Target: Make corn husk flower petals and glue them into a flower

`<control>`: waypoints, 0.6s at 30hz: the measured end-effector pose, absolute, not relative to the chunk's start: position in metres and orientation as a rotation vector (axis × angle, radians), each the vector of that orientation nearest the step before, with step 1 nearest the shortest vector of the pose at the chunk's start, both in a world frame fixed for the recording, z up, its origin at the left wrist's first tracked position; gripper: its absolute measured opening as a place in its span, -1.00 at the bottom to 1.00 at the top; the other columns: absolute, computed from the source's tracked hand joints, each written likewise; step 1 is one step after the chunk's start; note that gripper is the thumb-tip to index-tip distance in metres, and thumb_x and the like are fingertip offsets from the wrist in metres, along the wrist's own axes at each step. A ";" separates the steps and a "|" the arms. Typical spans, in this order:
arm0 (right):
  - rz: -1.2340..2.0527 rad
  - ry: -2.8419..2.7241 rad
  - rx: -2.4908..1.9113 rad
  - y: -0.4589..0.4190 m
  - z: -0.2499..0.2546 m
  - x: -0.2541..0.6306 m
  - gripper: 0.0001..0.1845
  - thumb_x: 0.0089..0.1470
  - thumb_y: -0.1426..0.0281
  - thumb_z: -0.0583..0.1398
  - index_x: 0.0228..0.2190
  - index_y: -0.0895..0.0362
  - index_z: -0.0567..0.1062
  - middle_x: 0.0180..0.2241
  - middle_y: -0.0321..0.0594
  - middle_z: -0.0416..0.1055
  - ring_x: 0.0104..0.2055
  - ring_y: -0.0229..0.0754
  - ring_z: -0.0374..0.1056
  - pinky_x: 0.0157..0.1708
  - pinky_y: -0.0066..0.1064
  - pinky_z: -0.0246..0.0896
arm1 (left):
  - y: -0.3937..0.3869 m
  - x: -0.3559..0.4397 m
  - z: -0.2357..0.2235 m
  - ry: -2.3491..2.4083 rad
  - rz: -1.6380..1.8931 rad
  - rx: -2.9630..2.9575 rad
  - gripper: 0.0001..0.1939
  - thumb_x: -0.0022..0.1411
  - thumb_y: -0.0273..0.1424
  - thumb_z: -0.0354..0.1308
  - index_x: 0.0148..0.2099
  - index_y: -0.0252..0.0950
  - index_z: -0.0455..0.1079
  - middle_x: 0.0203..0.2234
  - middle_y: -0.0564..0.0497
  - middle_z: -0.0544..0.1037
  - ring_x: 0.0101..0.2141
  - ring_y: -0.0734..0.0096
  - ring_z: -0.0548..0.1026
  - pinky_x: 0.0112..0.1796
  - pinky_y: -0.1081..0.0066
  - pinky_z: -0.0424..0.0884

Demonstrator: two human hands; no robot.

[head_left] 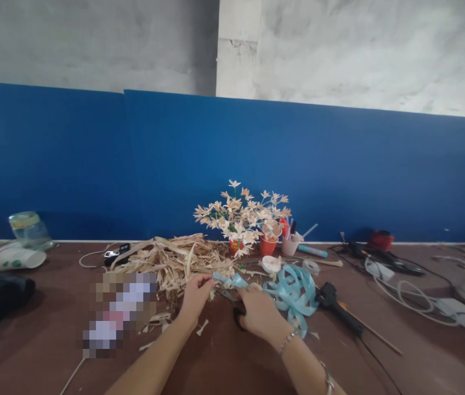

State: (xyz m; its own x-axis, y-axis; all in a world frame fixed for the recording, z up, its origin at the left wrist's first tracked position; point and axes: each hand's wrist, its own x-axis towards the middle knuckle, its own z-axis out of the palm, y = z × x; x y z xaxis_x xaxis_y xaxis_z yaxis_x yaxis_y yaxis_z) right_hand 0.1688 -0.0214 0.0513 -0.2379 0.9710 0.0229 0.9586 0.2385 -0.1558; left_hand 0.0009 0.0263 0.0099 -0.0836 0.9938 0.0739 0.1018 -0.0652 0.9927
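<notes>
My left hand (195, 299) is closed in a pinch at the left end of a light blue ribbon (232, 280). My right hand (259, 310) grips a pair of scissors (238, 317) by its dark handles, the blades pointing left below the ribbon. Beside my right hand, a loose tangle of the same blue ribbon (298, 291) lies on the table. Behind my left hand spreads a heap of dried husk strips (170, 260). Small husk scraps (202, 327) lie near my left wrist.
Pale husk flowers (236, 211) stand in small red cups (268, 245) at the back. A black glue gun (337, 310) and a thin stick (374, 332) lie at right, near white cables (409, 299). At left are a glass jar (30, 230) and paper cups (16, 257).
</notes>
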 end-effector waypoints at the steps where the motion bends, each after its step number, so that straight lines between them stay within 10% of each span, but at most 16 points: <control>1: 0.142 -2.393 -1.888 -0.022 0.052 0.166 -0.67 -0.22 0.49 0.16 -0.28 0.23 0.45 -0.26 0.01 0.42 -0.18 -0.01 0.30 -0.31 -0.39 0.07 | 0.026 0.001 0.011 1.305 1.275 1.281 -0.69 -0.08 -0.23 0.12 -0.35 -0.37 0.46 -0.54 0.02 0.52 -0.47 0.38 0.44 -0.41 0.43 0.32; 8: 0.180 -2.294 -1.927 -0.017 0.052 0.170 -0.62 -0.20 0.64 0.06 -0.27 0.21 0.44 -0.24 -0.02 0.42 -0.21 -0.07 0.34 -0.28 -0.40 0.07 | 0.025 0.000 0.017 1.150 1.328 1.174 -0.72 -0.11 -0.26 0.20 -0.36 -0.35 0.47 -0.54 0.03 0.53 -0.44 0.39 0.43 -0.33 0.42 0.29; 18: 0.817 -2.145 -1.647 -0.001 0.047 0.195 -0.63 -0.28 0.29 0.29 -0.33 0.16 0.53 -0.32 -0.18 0.44 -0.29 -0.13 0.31 -0.34 -0.44 0.13 | 0.028 -0.005 0.017 1.128 1.399 0.995 -0.72 -0.14 -0.19 0.27 -0.46 -0.32 0.45 -0.64 0.08 0.44 -0.61 0.55 0.28 -0.56 0.53 0.13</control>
State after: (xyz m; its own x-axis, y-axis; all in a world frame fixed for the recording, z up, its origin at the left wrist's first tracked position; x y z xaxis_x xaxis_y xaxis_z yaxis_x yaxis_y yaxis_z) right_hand 0.1947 -0.0010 0.0470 -0.2873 0.9533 -0.0926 0.7736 0.1739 -0.6094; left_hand -0.0048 0.0279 0.0170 -0.1210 0.9926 -0.0031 -0.2138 -0.0230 0.9766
